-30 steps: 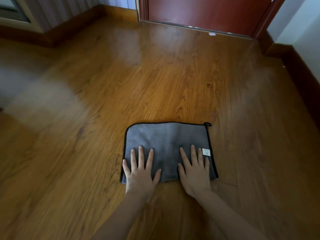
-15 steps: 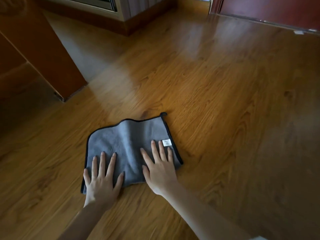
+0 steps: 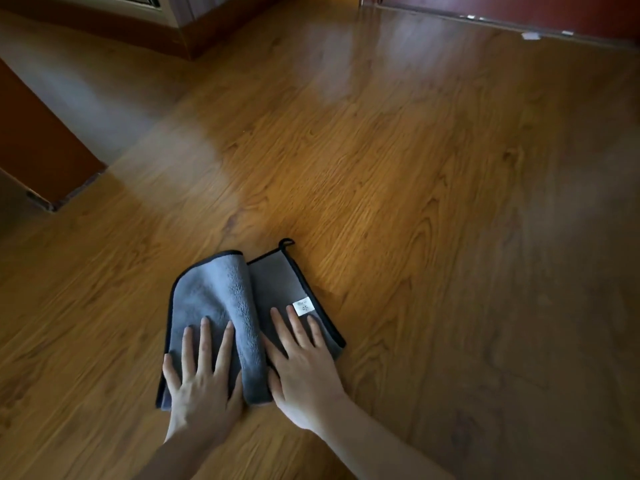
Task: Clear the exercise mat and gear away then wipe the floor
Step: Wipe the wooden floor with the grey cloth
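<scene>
Wooden floor [image 3: 398,174] bears grey cloth [image 3: 221,299] (black-edged), bunched mid-fold.

Ahead and to the right of the grey cloth [image 3: 239,313], the wooden floor [image 3: 433,188] runs open up to the red door [image 3: 519,8]. To the left an orange-brown cabinet corner [image 3: 41,157] juts out; a dark skirting corner [image 3: 194,36] stands beyond it.
</scene>
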`<control>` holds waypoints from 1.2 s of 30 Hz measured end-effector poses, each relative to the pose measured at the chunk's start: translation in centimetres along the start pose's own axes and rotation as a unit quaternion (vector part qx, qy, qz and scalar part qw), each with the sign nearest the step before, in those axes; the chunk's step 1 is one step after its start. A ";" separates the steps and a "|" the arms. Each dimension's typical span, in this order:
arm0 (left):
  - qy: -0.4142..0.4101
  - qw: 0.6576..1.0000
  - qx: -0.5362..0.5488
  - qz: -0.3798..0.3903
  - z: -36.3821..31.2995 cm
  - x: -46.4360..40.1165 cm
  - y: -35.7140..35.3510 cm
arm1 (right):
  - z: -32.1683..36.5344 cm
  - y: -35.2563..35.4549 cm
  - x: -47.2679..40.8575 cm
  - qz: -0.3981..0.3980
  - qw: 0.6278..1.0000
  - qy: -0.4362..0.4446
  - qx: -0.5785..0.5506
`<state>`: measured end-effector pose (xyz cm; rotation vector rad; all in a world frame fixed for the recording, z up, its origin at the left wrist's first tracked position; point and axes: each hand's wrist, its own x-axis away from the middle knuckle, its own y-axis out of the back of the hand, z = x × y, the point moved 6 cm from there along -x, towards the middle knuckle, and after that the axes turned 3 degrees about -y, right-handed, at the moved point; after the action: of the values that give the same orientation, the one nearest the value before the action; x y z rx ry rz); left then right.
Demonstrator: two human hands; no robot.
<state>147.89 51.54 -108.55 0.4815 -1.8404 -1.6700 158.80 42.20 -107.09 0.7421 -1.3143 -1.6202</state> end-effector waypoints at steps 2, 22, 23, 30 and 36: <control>-0.022 1.000 -0.005 -0.010 -2.2 -1.0 0.2 | -2.3 0.6 0.6 -0.015 1.000 -0.019 -0.001; -0.254 0.965 -0.018 0.061 -26.8 -9.0 2.3 | -22.7 4.7 8.3 -0.079 0.956 -0.280 0.036; -0.255 0.965 -0.022 0.063 -26.8 -9.0 2.5 | -22.6 4.8 8.2 -0.075 0.957 -0.279 0.035; -0.242 0.962 -0.042 0.121 -26.6 -9.0 3.4 | -22.1 4.5 7.3 -0.021 0.955 -0.294 0.045; -0.205 0.965 -0.037 0.160 -23.7 -9.3 4.3 | -19.8 4.6 4.9 0.021 0.960 -0.270 0.064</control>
<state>170.70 39.91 -105.44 -0.2048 -1.9993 -1.6894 175.15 29.11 -107.39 0.3439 -1.8190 -1.7864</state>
